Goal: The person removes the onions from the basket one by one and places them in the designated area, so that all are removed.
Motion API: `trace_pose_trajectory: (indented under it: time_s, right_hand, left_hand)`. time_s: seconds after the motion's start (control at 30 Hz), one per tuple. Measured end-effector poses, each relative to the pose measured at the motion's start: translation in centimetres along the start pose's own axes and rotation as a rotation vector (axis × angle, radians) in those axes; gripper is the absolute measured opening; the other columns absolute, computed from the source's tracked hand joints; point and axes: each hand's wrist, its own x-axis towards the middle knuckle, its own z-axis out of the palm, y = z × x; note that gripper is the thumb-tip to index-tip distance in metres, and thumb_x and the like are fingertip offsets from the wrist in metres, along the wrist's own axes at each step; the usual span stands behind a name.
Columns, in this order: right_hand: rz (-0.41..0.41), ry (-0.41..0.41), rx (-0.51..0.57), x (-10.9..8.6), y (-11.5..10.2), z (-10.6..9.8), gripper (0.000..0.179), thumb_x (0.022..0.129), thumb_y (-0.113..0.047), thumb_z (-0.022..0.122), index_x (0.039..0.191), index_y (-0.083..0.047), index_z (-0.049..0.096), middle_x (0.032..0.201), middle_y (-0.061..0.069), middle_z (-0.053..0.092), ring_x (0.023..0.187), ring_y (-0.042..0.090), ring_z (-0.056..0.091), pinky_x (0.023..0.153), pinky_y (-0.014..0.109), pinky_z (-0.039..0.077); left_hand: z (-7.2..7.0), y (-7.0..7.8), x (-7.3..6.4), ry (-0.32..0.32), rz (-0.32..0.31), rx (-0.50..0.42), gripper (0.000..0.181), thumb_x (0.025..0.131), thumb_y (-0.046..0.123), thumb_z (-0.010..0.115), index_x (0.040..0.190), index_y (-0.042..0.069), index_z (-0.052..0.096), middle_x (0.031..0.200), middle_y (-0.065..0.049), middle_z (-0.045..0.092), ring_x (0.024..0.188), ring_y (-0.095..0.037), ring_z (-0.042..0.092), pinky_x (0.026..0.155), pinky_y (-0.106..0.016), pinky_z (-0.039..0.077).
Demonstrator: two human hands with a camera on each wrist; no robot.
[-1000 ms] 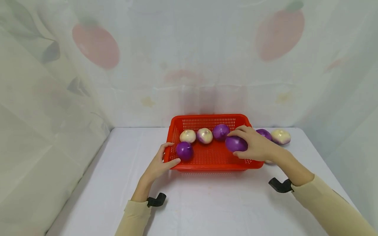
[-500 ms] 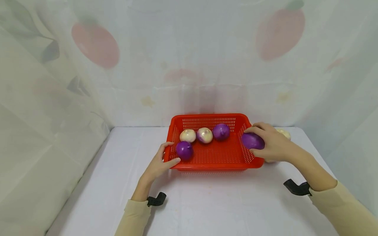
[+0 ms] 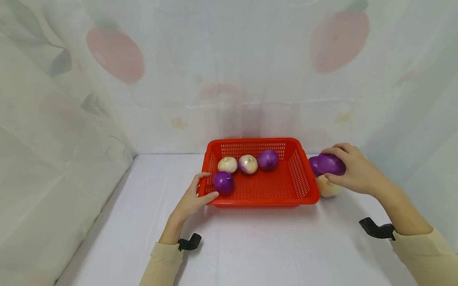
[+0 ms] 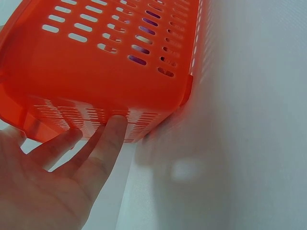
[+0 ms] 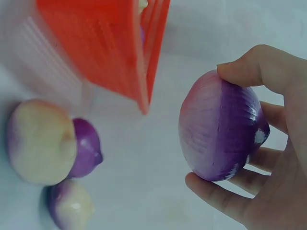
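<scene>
My left hand (image 3: pixel 191 198) grips the left end of a red plastic basket (image 3: pixel 257 202), thumb at the rim's front corner. In the left wrist view, fingers (image 4: pixel 108 146) lie against the slotted wall. Past the basket's right side, my right hand (image 3: pixel 358 171) holds a purple onion (image 3: pixel 330 164) between thumb and fingertips, raised over the table in the right wrist view. Inside the basket are a front purple onion (image 3: pixel 224 182), a cream onion (image 3: pixel 227 165), a cream-and-purple onion (image 3: pixel 248 164) and a back purple onion (image 3: pixel 268 160).
Right of the basket lie another purple onion (image 3: pixel 313 165) and a cream onion (image 3: pixel 327 187). A further cream-and-purple onion (image 5: pixel 72 206) shows in the right wrist view. White cloth (image 3: pixel 250 246) covers the table; a printed curtain (image 3: pixel 229 79) hangs behind.
My right hand has carried the purple onion rightward, from over the basket's right part to outside it, above the onions there. My left hand and the basket have stayed put.
</scene>
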Motion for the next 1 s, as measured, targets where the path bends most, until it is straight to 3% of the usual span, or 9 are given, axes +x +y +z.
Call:
trace_pose_trajectory:
  time_s: [0.47,1.0]
  right_hand:
    - [0.099,0.039,-0.028,-1.8,4.9,1.6,0.058,0.082,-0.019,0.082,0.131,-0.003,0.057,0.126,0.028,0.046,0.11,0.048,0.046,0.079,0.07,0.051]
    - [0.192,0.005,-0.016,-3.5,9.2,3.9,0.058,0.085,-0.023,0.078,0.131,0.003,0.054,0.126,0.035,0.046,0.111,0.053,0.044,0.081,0.071,0.048]
  left_hand:
    - [0.0,0.0,0.0,-0.005,-0.009,-0.012,0.074,0.084,0.043,0.081,0.145,0.032,0.04,0.147,-0.01,0.047,0.131,-0.031,0.05,0.107,-0.059,0.043]
    - [0.0,0.0,0.0,-0.005,-0.001,-0.001,0.073,0.085,0.043,0.08,0.145,0.032,0.039,0.148,-0.01,0.045,0.133,-0.031,0.048,0.108,-0.061,0.041]
